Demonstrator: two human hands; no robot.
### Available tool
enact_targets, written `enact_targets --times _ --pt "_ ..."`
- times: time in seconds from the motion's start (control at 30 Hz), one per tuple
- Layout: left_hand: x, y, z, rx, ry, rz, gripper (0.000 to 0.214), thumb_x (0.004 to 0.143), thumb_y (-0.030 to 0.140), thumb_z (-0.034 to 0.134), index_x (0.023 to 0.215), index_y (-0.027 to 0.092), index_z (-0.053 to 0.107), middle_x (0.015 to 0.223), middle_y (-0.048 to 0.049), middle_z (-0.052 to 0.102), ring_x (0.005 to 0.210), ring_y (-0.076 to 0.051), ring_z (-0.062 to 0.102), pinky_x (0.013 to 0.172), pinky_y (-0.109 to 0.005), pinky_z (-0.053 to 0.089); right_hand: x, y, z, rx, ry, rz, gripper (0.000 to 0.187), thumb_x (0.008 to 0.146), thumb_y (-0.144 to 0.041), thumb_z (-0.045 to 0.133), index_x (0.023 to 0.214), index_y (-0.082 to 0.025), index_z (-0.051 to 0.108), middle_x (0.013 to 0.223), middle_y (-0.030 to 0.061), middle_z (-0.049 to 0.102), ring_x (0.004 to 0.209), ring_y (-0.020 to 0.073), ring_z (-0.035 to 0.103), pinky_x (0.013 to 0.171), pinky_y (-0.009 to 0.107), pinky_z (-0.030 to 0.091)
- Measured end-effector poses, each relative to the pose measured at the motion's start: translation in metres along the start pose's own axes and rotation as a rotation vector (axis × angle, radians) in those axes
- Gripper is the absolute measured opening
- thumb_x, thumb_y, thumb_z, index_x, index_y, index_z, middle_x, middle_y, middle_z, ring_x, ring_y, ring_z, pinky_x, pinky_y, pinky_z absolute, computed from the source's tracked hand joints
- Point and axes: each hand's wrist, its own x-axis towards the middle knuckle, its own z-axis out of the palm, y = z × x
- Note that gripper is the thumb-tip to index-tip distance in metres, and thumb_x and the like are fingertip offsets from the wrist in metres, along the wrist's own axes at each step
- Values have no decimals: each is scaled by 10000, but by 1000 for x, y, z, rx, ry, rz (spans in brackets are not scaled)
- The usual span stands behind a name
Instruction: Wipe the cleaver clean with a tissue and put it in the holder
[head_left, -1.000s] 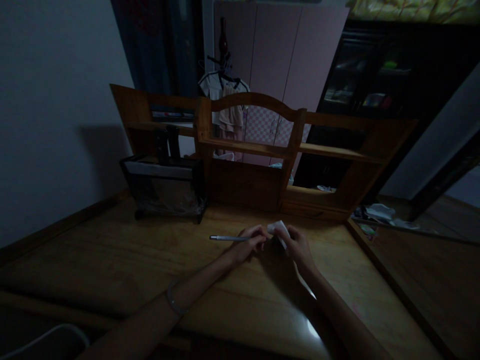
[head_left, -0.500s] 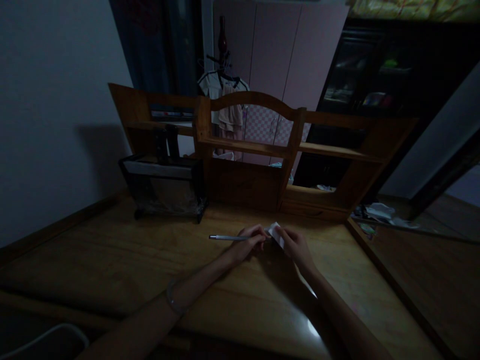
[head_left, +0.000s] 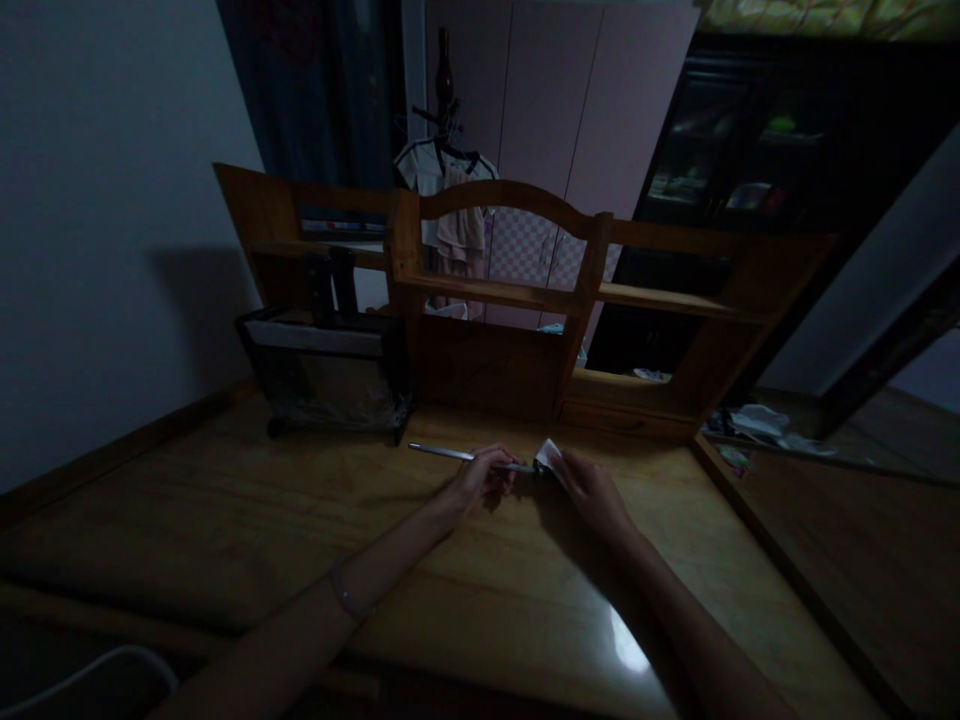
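Observation:
My left hand [head_left: 481, 478] is closed around a slim silver rod [head_left: 439, 452] held nearly level above the table. The rod's long end sticks out to the left; its other end reaches right from my fingers to a small dark tip. What kind of tool it is I cannot make out. My right hand [head_left: 596, 492] pinches a white piece of tissue or paper [head_left: 549, 453]. The dark tip meets the near left edge of this white piece, and whether it is wrapped there is too dim to tell.
Both hands are over a wooden tabletop [head_left: 450, 610]. Behind it stands a wooden shelf unit [head_left: 491, 365]. A black rack with dark handles [head_left: 322, 345] sits at the back left. A raised wooden edge [head_left: 772, 560] borders the right side. A white cable [head_left: 112, 655] curves at the lower left.
My left hand has shifted slightly left with the rod, which now tilts a little. The rod's dark tip shows beside the white piece. My right hand has barely moved.

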Motion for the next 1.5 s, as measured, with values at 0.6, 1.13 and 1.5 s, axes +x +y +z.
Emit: enact_targets --times 0.6,1.13,1.5 --pt "-4 3 -3 -15 -60 -77 344 751 373 664 956 101 620 830 -135 700 687 -184 674 631 -265 512 2 -6 -8 278 -133 155 503 804 -595 494 808 -139 706 715 24 624 644 164 519 553 231 356" --pt "-19 17 12 597 -76 226 368 788 483 594 785 133 707 703 -42 649 633 -142 563 554 -214 391 8 6 -7 401 -119 156 545 808 -492 557 1269 -203 521 979 68 693 893 213 632 790 328 470" --pt "-10 9 6 530 -14 152 374 853 477 444 734 178 636 579 32 514 510 -106 404 490 -215 290 2 -5 -14 215 -186 22 406 757 -417 641 1123 -242 667 1118 53 680 1037 292 597 939 438 405"
